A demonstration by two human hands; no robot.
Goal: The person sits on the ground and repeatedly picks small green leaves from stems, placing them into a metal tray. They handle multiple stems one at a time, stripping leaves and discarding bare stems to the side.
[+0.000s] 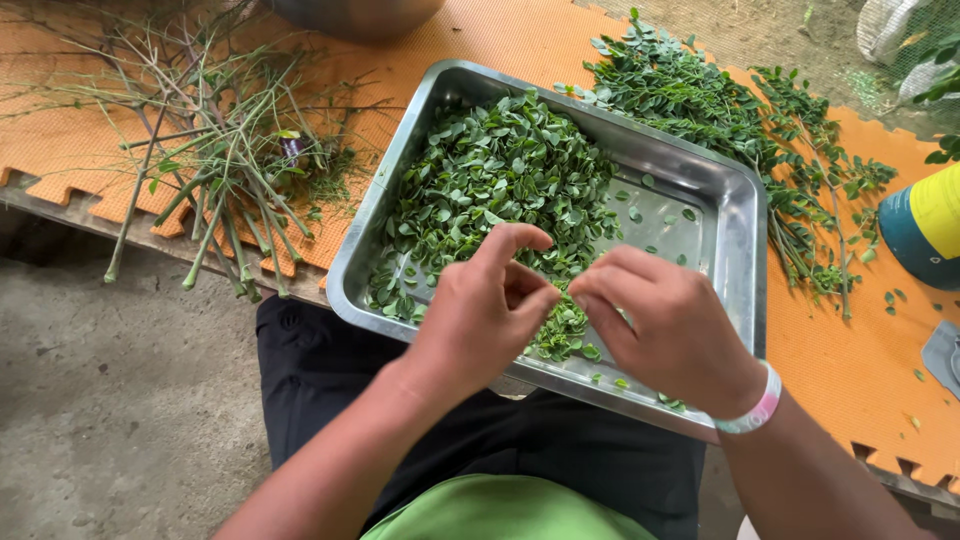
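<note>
Leaves (500,180), small and green, fill the steel tray (740,240) before us, piled toward its 10 o'clock corner. Our left hand (480,310) and right hand (665,325) meet over the tray's 6 o'clock edge, fingers pinched narrow; whether they hold anything we cannot tell. Stripped stems (210,150) lie at 10 o'clock on the orange foam mat (850,370), leafy sprigs (720,110) at 2 o'clock. Bare concrete floor (110,400) at 8 o'clock.

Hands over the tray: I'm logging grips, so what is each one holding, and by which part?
It cannot be told. The left hand and right hand meet fingertip to fingertip over the metal tray of green leaves; anything pinched is hidden.
</note>
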